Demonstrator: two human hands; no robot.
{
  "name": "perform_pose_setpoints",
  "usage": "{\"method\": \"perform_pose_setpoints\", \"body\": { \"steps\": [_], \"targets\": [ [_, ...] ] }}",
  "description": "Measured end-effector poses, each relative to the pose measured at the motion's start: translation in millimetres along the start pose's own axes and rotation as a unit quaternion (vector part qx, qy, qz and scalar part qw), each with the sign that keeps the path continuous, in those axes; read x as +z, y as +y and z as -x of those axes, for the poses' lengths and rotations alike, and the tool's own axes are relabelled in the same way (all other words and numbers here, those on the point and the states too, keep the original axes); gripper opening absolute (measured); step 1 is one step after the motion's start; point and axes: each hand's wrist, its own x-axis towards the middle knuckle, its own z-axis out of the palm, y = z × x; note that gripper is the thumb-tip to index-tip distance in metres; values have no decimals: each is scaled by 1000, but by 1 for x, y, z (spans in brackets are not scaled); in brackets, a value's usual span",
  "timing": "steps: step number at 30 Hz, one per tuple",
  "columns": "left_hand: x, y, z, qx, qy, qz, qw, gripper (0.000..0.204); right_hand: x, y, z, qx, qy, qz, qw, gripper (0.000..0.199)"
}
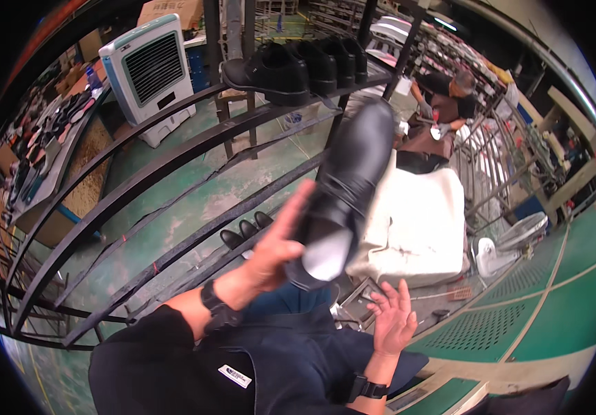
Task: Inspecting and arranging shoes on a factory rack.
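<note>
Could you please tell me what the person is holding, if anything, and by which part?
The left hand holds a black shoe at its heel end, toe pointing up and away. The right hand is open, holding nothing.

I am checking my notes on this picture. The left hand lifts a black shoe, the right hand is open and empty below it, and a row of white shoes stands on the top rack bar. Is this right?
Not quite. In the head view, the shoes on the top rack bar are black, not white. The rest stands: the left hand lifts the black shoe, and the right hand is open and empty below it.
</note>
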Motion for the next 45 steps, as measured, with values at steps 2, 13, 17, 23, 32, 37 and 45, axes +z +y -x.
{"method": "perform_pose_setpoints", "body": {
  "steps": [2,13,17,23,32,37,45],
  "targets": [
    [-7,34,-1,116,61,-8,991,106,-7,2,-3,28,24,-13,999,85],
    [-53,88,-9,272,144,29,951,65,-6,7,-8,85,47,15,995,72],
    [-63,66,-1,174,98,166,966,55,6,3,-11,84,29,44,995,64],
    [-53,61,-15,149,18,251,956,62,-2,3,-8,84,42,70,993,61],
    [-55,63,-12,143,-75,266,950,66,-9,10,-1,90,71,69,991,57],
    [-49,68,-5,169,-77,255,949,68,-14,11,7,97,85,62,990,56],
    [-69,82,27,190,72,-170,964,99,-32,18,-1,124,87,68,986,54]
  ]
}}
